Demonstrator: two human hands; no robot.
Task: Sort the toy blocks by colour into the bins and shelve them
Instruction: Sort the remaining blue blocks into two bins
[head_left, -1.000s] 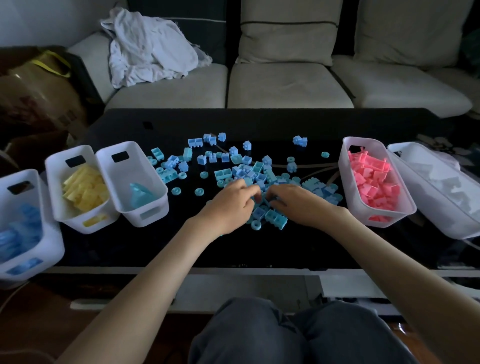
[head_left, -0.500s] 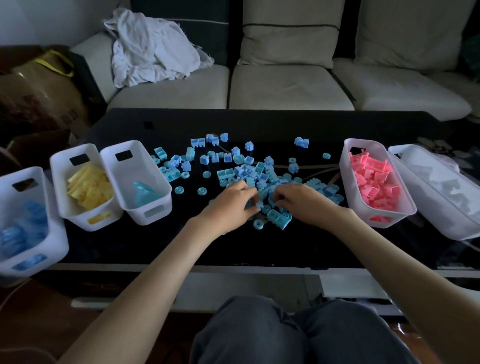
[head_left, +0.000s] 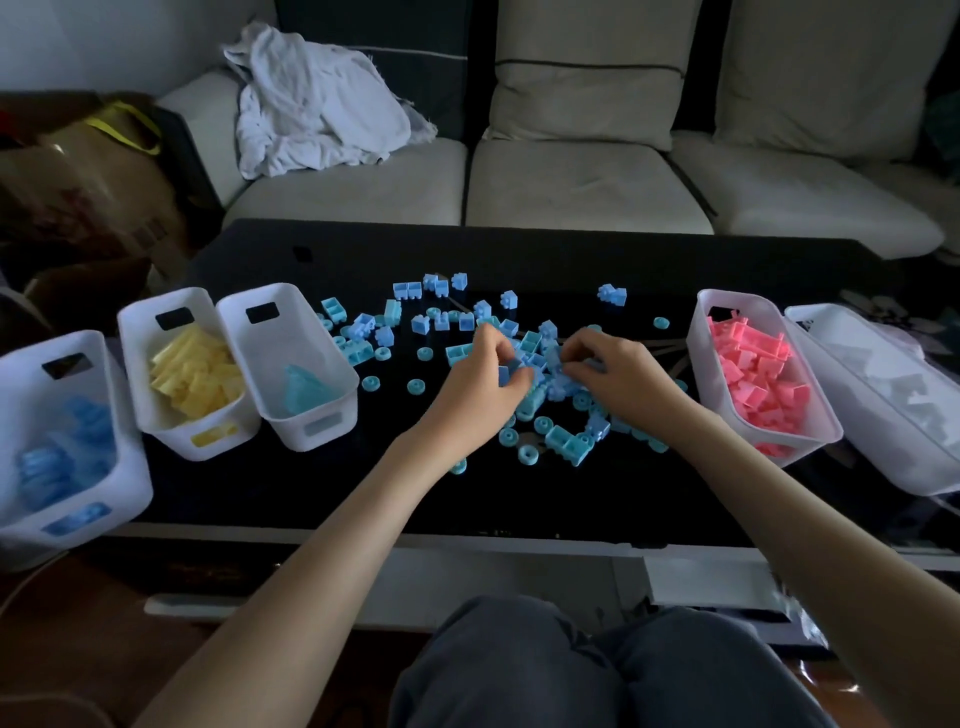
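Amid pale-blue studded blocks (head_left: 569, 447) (bricks, rings) on black table (head_left: 311, 493), left grip (head_left: 483, 384) around one, hold of right grip (head_left: 618, 374) unclear.

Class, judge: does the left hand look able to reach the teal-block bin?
Probably yes: only low loose blocks lie between the left hand, gripping a blue block, and that open-topped bin.

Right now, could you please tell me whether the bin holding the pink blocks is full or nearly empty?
Mostly full: pink blocks lie heaped along the whole bin, close to its rim.
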